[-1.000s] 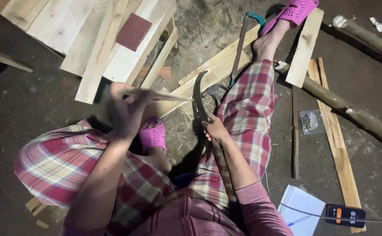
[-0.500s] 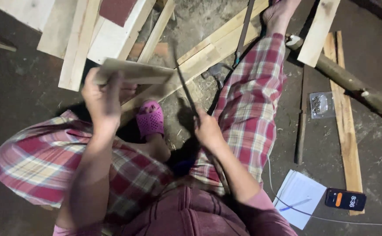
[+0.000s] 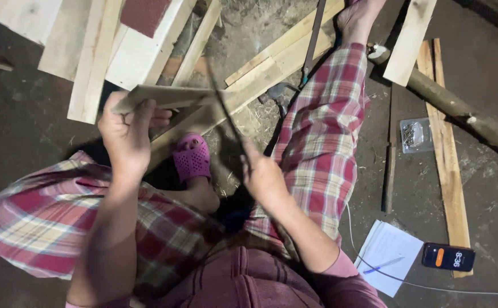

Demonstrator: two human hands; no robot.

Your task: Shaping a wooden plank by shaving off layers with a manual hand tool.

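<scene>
Wood is being worked here: a thin wooden slat [image 3: 163, 97] is gripped at its left end by the left hand [image 3: 126, 134], fingers curled around it, and is held roughly level above the lap. The slat's right end is met by a dark, narrow blade [image 3: 226, 111], which is held in the closed right hand [image 3: 263, 177] and is angled up and to the left; the blade is blurred, so its exact kind cannot be told. Just below the slat a pink perforated slipper [image 3: 191, 158] is worn on a foot tucked beneath the person, whose legs are covered by red plaid trousers [image 3: 323, 131]. Beyond the hands, pale planks [image 3: 95, 63] are piled on the dirt floor [image 3: 21, 120], one of them topped by a reddish-brown rectangular pad [image 3: 143, 14]. To the right, a rough branch [image 3: 460, 111] is laid across the floor beside a long narrow board [image 3: 446, 165], with a small clear packet of nails [image 3: 415, 135] between them and the outstretched leg. Nearer the person, a white paper pad [image 3: 389, 256] with a blue pen [image 3: 383, 264] on it is seen, and just beside it a dark phone [image 3: 447, 256] with a lit screen rests on the board's end.
</scene>
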